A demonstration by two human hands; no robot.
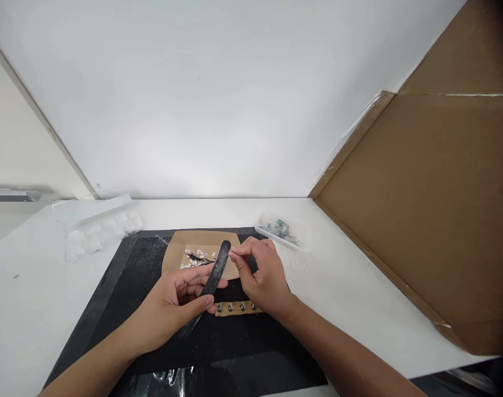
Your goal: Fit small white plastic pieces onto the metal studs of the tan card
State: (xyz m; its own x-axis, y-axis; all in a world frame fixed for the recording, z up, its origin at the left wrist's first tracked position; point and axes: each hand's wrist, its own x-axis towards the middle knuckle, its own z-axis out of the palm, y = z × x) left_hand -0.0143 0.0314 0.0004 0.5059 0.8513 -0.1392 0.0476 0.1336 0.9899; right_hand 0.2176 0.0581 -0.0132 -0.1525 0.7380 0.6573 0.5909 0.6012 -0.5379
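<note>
A black nail file (pixel 216 271), slightly curved, is held tilted between the thumb and fingers of my left hand (pixel 180 295). My right hand (pixel 261 270) pinches thumb against forefinger close to the upper end of the file; whatever is between those fingertips is too small to make out. Below and between the hands lies a tan strip (pixel 237 309) with several small metal pegs standing on it, its right end partly behind my right hand. Behind the hands rests a brown paper tray (pixel 180 242) holding white bits (pixel 189 259) and thin black pieces, partly covered by my left fingers.
A black mat (pixel 123 309) covers the middle of the white table (pixel 371 309). At the back left stands an open clear plastic case (pixel 104 231) with white contents. A clear box (pixel 280 231) with greenish pieces sits at the back right. Cardboard (pixel 433 209) walls off the right side.
</note>
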